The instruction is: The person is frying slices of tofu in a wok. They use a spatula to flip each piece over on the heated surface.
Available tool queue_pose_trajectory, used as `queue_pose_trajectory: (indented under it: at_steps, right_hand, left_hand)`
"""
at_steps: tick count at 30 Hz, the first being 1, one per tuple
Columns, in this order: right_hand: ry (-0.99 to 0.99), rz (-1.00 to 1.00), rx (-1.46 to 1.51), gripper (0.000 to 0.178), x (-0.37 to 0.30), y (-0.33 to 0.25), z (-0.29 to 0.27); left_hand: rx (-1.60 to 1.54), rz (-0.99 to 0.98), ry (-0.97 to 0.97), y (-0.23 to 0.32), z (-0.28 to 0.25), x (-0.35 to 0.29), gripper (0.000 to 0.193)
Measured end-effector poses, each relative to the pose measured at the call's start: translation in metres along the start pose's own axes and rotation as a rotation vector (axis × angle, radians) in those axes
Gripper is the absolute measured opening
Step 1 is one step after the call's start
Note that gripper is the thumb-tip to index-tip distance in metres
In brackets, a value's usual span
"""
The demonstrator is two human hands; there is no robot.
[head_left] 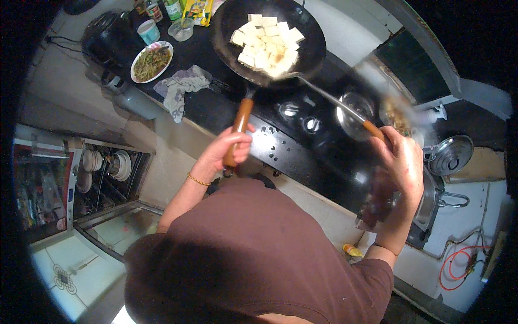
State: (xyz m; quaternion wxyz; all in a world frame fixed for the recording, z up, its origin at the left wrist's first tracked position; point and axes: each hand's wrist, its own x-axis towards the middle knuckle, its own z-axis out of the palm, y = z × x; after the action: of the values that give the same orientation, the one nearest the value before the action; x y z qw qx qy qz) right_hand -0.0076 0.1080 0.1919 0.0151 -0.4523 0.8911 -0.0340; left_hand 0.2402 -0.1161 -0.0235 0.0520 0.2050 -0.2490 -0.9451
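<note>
A black wok [226, 51] stands on the stove at the top middle. In it lies a heap of white tofu pieces [264, 43], cut in blocks and slabs. My left hand [233, 147] is wrapped round the wok's wooden handle [244, 113]. Further right, my right hand [402, 156] grips the wooden end of a long metal spatula [337, 102]. Its shaft reaches left to the wok, and its head is at the near rim beside the tofu; how far it reaches under the pieces is hard to tell.
Left of the wok are a plate of shredded food [136, 75], a crumpled cloth [181, 89], a cup [148, 32] and a small clear bowl [182, 31]. A rice cooker [105, 40] stands far left. At the right are a pot lid [452, 155] and a sink [426, 202].
</note>
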Motion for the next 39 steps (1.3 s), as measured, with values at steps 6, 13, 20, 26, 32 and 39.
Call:
queue_pose_trajectory:
  at_steps: [6,13,20,26,32,39]
  right_hand:
    - [0.009,-0.01,-0.019,0.028,-0.001,0.002,0.0]
    - [0.008,0.004,0.013,0.029,-0.004,0.006,-0.008]
    - [-0.013,0.023,-0.001,0.03,-0.007,0.008,-0.012]
    - [-0.013,0.038,0.013,0.031,-0.008,0.008,-0.012]
    - [-0.009,0.041,0.013,0.032,-0.009,0.01,-0.009]
    - [0.006,0.022,0.033,0.032,-0.01,0.013,-0.006]
  left_hand:
    - [-0.006,0.003,0.006,0.0,-0.001,0.001,0.023]
    - [-0.02,0.01,0.012,0.0,0.002,0.0,0.022]
    - [-0.007,0.007,0.019,0.0,0.003,0.0,0.022]
    - [-0.017,0.008,0.004,0.0,0.003,0.0,0.023]
    - [-0.01,0.01,0.016,0.0,0.003,0.0,0.023]
    - [-0.023,0.006,-0.001,-0.001,0.001,0.001,0.023]
